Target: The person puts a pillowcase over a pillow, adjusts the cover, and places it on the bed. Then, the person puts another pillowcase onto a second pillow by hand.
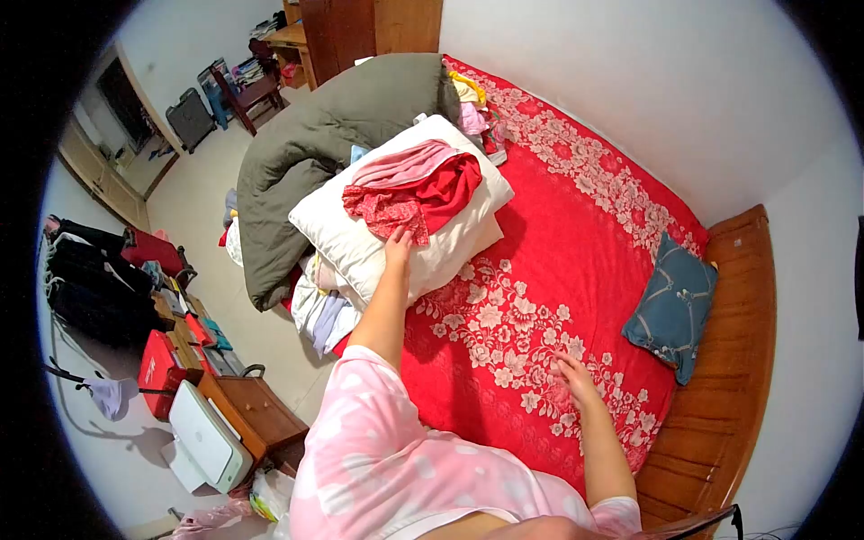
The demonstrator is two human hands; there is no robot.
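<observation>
My left hand (399, 245) reaches forward to the near edge of a crumpled red patterned cloth (387, 209), and its fingers are closed on that edge. The cloth lies in a heap with plain red and pinkish parts, and its exact kind is hard to make out. Beneath it is a white pillow (324, 216), stacked on more white bedding. Over the red floral bedsheet (558, 261), my right hand (574, 376) is held with its fingers apart and nothing in them.
A dark green quilt (360, 99) is bunched beyond the pillows. A blue cushion (673, 301) leans near the wooden headboard (742, 333). To the left stand a white printer (209, 436), a wooden cabinet (256, 409) and hanging dark clothes (94, 288). A suitcase (191, 119) stands by the far wall.
</observation>
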